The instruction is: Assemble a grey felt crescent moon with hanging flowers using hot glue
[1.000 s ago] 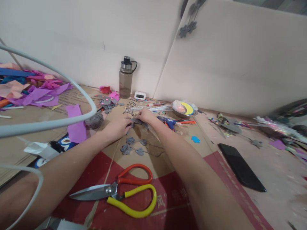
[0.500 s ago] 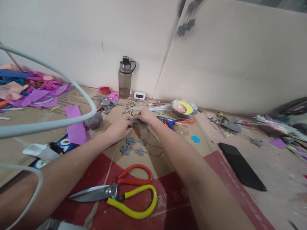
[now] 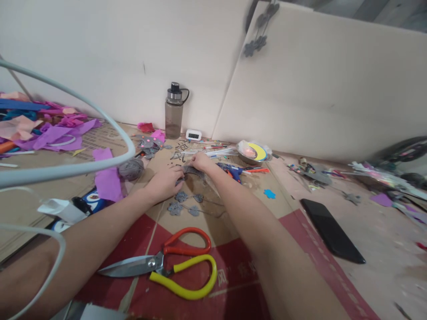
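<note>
Mid-frame, grey strip [image 3: 197, 171] is apparently being positioned, pinched by fingers of R hand [image 3: 203, 162]; L hand [image 3: 166, 181] fingers narrow, grip can't be told; steadying prob. needed next.

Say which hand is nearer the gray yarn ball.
Left. The left hand is just to the right of the gray yarn ball, not touching it; the right hand is farther right, at the gray strip.
</note>
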A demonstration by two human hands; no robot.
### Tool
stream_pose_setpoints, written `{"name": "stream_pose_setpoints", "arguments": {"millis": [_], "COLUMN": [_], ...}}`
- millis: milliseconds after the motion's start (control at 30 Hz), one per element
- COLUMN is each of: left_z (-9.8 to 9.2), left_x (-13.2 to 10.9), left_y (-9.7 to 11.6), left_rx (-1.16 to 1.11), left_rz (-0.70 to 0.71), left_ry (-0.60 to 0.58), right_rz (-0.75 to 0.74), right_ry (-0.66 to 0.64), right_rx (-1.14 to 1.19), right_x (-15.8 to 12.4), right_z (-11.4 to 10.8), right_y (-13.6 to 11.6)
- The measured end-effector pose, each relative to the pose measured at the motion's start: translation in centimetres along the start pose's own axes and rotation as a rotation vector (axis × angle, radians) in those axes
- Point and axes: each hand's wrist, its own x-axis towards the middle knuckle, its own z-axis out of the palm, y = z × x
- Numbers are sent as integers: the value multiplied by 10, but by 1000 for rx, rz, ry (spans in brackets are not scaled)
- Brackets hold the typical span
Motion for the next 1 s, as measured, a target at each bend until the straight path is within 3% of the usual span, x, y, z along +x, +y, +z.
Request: {"name": "stream_pose_setpoints", "arguments": {"millis": [233, 1000], "left_z": [-3, 1], "left_x": [-1, 1], "left_y": [4, 1], "left_rx": [21, -19], "left_rz": [-49, -21], "left_ry": [-9, -17], "right_rz": [11, 52], "right_ry": [9, 26], "right_rx": [11, 21], "right_x": [-2, 6], "right_z": [0, 9], "right_y": [0, 3]}}
